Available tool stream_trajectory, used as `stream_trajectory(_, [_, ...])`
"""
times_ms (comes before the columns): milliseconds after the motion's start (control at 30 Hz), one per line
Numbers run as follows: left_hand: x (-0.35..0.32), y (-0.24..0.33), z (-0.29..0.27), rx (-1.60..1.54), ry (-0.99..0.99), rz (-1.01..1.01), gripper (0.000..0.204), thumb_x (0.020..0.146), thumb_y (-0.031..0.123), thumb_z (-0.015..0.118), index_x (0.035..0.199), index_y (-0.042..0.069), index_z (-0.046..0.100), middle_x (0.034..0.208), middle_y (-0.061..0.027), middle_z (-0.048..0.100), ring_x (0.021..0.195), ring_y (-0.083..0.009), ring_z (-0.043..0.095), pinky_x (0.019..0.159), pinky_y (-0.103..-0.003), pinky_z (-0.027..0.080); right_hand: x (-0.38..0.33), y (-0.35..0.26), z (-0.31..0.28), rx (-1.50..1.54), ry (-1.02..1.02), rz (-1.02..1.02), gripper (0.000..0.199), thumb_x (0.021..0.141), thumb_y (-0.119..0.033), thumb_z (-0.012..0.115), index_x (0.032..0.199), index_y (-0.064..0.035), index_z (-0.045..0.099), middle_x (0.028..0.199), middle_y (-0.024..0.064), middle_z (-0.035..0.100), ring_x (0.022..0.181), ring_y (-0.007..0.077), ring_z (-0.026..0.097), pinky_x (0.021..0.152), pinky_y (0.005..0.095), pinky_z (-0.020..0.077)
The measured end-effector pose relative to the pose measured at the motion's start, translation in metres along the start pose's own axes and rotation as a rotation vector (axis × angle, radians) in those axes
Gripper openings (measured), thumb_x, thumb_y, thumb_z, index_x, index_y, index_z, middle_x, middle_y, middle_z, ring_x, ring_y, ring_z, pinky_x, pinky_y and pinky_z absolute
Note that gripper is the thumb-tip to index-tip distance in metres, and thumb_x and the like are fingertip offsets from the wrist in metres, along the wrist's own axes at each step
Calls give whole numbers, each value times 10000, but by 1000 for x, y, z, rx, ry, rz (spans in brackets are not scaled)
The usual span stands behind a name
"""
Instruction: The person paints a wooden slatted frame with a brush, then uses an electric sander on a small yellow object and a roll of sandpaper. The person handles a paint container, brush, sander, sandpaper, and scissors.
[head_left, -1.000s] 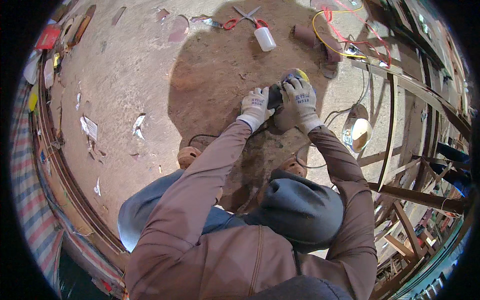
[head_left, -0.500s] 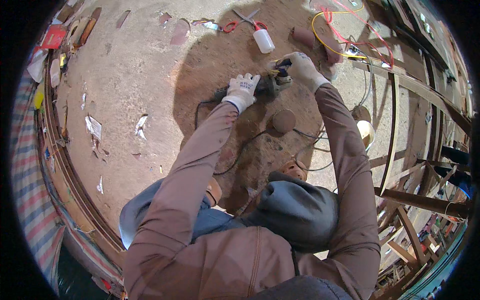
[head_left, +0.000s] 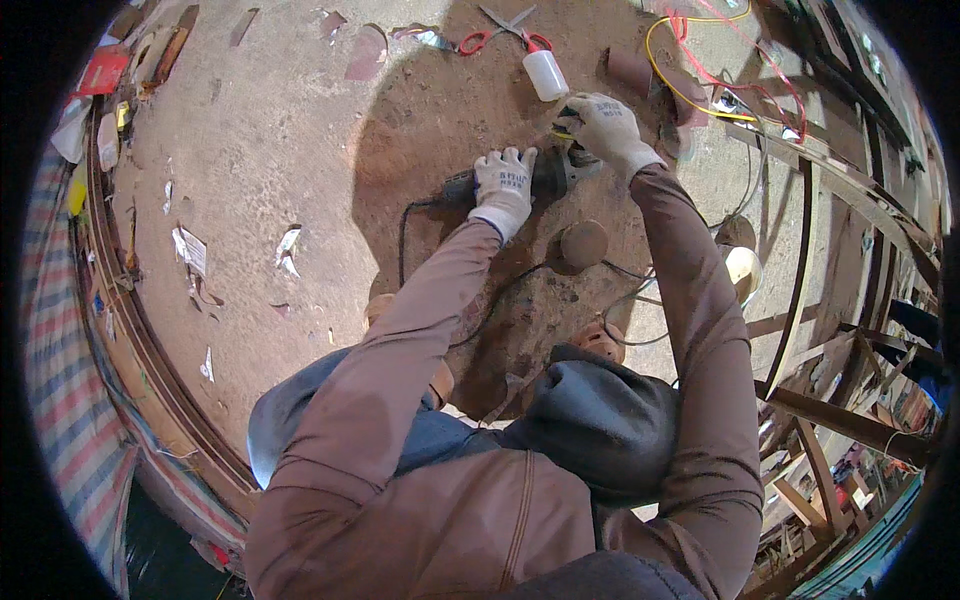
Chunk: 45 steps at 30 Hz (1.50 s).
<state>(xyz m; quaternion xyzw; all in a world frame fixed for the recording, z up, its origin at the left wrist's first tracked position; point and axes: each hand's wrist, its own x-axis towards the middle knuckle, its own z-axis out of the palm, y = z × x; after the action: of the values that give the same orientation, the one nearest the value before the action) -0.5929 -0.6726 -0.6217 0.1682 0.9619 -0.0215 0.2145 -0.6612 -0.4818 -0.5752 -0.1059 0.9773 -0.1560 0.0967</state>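
Observation:
My left hand [head_left: 505, 192], in a white work glove, is wrapped over the dark body of an angle grinder [head_left: 552, 178] lying on the dusty ground. Its cord runs from the left end back toward my feet. The metal gear head [head_left: 580, 170] lies at the right, partly hidden below my other glove. My right hand [head_left: 608, 132], also gloved, is held just above that head. Its fingers are closed round a small thing with a yellow edge [head_left: 564, 135], mostly hidden by the glove. A round brown disc [head_left: 584, 244] lies nearer me.
Red-handled scissors [head_left: 507, 34] and a white plastic bottle [head_left: 545, 76] lie beyond my hands. A brown abrasive roll [head_left: 630, 68] and a yellow hose [head_left: 668, 80] are at the far right. A wooden frame [head_left: 802, 260] stands along the right; a striped sheet [head_left: 75, 370] hangs at left.
My right hand has risen slightly away from the grinder's head, with the yellow-edged thing in its fingers. My left hand stays on the grinder. The whole view has shifted a little.

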Motion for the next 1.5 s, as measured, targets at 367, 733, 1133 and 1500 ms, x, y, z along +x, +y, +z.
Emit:
stream_trajectory(367, [36,33,-1,-652,48,0,874,687,583,847,1358,114,542,1227,-156,696,1154,-322,660,996,-413,503,-38,-3,16,168,55,108,271,958,-265,563,1136,-180,748,1066,128,742,961,342,704,844,445,541])
stream_trajectory(733, [7,43,14,-610,334,50,734,681,489,839,1282,145,598,1132,-96,697,1135,-300,632,1005,-418,435,-36,55,54,907,410,422,252,910,-234,597,1018,-73,757,961,174,744,876,334,712,803,428,531])
stream_trajectory(1133, [-8,56,19,-551,346,198,794,706,396,844,1404,183,531,1345,-98,614,1271,-279,573,1082,-424,428,-115,168,-24,853,647,515,623,959,-375,703,1358,62,509,905,94,667,711,131,630,644,280,567])
stream_trajectory(1500, [-41,-31,11,-126,25,125,783,720,600,808,1387,277,554,1312,-63,608,1236,-309,590,1012,-466,485,-207,58,103,473,-53,378,620,819,-544,773,1148,-29,670,1049,178,716,1019,349,684,871,453,530])
